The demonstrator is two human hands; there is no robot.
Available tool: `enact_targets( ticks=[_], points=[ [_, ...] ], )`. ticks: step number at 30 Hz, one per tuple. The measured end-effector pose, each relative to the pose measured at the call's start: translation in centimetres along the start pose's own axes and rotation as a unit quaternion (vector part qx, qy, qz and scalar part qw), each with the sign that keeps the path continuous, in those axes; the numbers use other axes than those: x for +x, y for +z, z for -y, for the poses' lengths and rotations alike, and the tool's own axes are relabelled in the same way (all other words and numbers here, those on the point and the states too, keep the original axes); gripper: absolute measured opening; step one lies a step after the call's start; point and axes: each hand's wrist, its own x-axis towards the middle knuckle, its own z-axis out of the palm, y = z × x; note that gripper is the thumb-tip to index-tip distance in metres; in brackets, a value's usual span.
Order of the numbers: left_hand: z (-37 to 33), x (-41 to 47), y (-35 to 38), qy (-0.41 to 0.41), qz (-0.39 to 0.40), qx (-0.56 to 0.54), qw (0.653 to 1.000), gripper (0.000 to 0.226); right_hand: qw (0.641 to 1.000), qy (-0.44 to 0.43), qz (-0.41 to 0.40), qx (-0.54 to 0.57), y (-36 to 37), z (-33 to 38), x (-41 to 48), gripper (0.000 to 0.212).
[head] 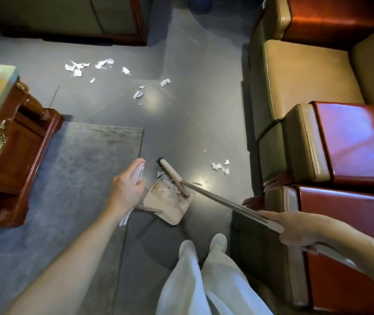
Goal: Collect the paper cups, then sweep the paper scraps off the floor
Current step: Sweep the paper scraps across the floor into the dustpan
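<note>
My left hand grips the white upright handle of a beige dustpan that rests on the grey floor. My right hand holds the long metal handle of a broom, whose dark bristles sit at the mouth of the dustpan. A few scraps lie inside the pan. A small cluster of white paper scraps lies just right of the broom head. Several more paper scraps are scattered farther away, with others near the floor's middle. No paper cups are in view.
A grey rug lies under my left arm. A carved wooden table stands at the left. Tan and red-brown armchairs line the right side, another sofa sits at the far end. My legs and white shoes are below.
</note>
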Motion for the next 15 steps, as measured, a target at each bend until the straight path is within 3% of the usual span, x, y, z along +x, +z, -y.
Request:
enact_targets(
  ticks=[10, 15],
  points=[
    [0.1, -1.5, 1.0, -0.030, 0.036, 0.011, 0.999, 0.050, 0.994, 0.059, -0.095, 0.018, -3.3, -4.5, 0.7, 0.089],
    [-0.4, -2.2, 1.8, -0.031, 0.011, 0.043, 0.999, 0.054, 0.986, 0.080, -0.146, -0.010, -5.4, -4.4, 5.3, 0.073]
  ],
)
